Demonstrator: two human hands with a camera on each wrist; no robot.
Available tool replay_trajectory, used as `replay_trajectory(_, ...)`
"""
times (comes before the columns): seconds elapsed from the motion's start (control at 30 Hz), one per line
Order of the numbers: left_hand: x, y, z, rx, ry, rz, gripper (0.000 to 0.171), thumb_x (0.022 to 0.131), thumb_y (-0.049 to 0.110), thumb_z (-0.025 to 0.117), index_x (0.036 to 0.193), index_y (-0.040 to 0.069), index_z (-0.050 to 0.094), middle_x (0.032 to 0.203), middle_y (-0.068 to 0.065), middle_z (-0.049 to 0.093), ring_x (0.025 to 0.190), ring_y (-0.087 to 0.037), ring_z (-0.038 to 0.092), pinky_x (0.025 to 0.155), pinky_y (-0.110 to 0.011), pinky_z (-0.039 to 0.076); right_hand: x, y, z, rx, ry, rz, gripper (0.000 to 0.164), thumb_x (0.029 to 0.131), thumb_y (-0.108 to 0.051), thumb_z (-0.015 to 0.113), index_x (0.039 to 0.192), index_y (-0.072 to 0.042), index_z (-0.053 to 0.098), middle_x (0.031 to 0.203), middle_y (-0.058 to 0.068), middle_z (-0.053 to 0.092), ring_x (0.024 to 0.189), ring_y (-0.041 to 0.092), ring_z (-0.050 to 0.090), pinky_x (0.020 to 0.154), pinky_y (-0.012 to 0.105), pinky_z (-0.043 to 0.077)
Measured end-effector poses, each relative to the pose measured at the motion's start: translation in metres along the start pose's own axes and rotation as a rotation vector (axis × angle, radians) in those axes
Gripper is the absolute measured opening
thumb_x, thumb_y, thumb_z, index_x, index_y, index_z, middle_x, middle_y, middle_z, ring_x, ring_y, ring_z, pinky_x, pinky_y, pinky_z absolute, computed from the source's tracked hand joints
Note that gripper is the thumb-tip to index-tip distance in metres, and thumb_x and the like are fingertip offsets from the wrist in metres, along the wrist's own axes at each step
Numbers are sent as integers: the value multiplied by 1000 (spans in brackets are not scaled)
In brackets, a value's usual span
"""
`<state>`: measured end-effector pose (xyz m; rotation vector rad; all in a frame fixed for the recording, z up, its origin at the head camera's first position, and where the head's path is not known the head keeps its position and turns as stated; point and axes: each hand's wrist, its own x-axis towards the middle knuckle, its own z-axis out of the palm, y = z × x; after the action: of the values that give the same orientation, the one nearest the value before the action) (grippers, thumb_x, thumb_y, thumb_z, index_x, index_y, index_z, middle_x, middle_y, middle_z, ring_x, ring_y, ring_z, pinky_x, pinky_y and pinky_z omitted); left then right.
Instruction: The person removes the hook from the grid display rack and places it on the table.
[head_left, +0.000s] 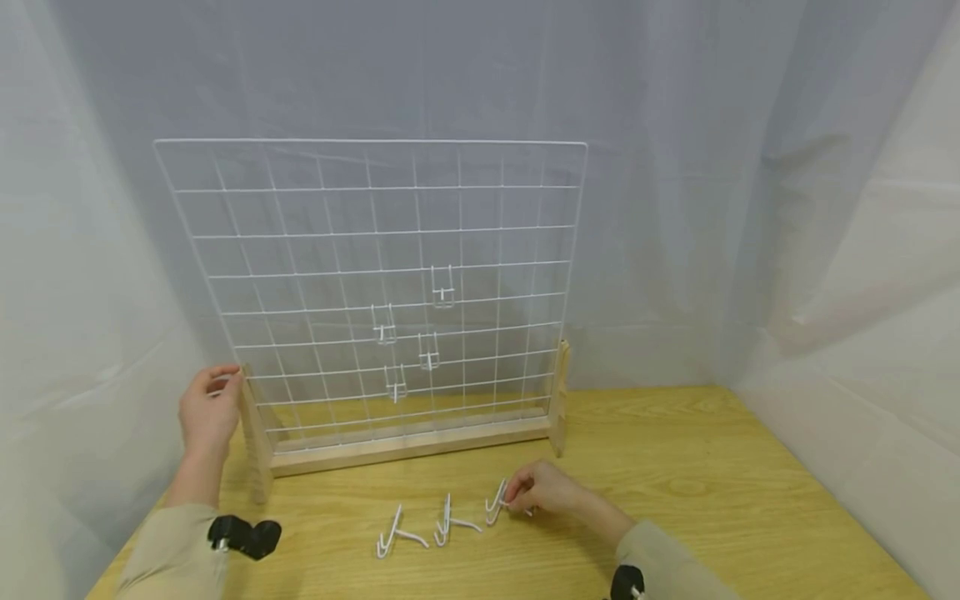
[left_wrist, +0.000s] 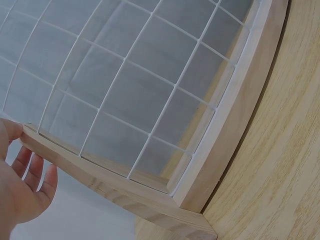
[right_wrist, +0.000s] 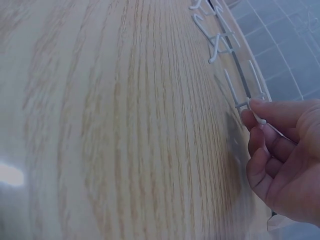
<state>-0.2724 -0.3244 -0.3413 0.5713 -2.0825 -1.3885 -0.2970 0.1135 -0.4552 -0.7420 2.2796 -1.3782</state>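
Note:
A white wire grid panel stands upright in a wooden stand, and several white hooks hang on its middle and lower part. At the stand's left post, my left hand pinches the top end between thumb and fingers; the left wrist view shows the hand at the post's tip, other fingers loosely bent. My right hand pinches a white wire hook by its prong, close over the table. The right wrist view shows the hook's two-wire back pointing away from the fingers.
Two more white hooks, a left one and a middle one, lie on the wood-grain table before the stand. Pale sheeting encloses the table at the back and sides.

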Motion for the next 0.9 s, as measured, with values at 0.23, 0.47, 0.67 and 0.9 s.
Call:
replay_trajectory(0.23,1,-1,0,-3,-2,2,11,96,25,50,102,20,58,96,5,47,75,1,43,58,-13,39,0,1,3,7,4,15,9,76,5,67,85,7,64,66,-3,58,54,5,46,48,16,35)
replay_trajectory(0.47,-1,-1,-1,8,-15,4,16,97,26,48,106,16,57,99,2,46,76,-1,43,58,-14,39,1,5,5,-26,20,34,8,77,4,68,85,3,66,66,-5,58,53,5,45,47,16,34)
replay_trajectory(0.67,-2,0,-1,-3,-8,5,13,96,25,49,103,18,57,96,4,46,75,0,42,58,-14,39,1,5,6,-29,20,30,8,76,3,69,84,4,66,66,-4,58,53,5,46,48,16,36)
replay_trajectory(0.9,-1,0,-1,10,1,19,19,96,24,49,108,10,57,95,4,46,74,0,42,57,-13,38,0,2,5,-47,39,34,8,75,2,70,83,3,66,67,-4,58,55,6,47,49,16,36)
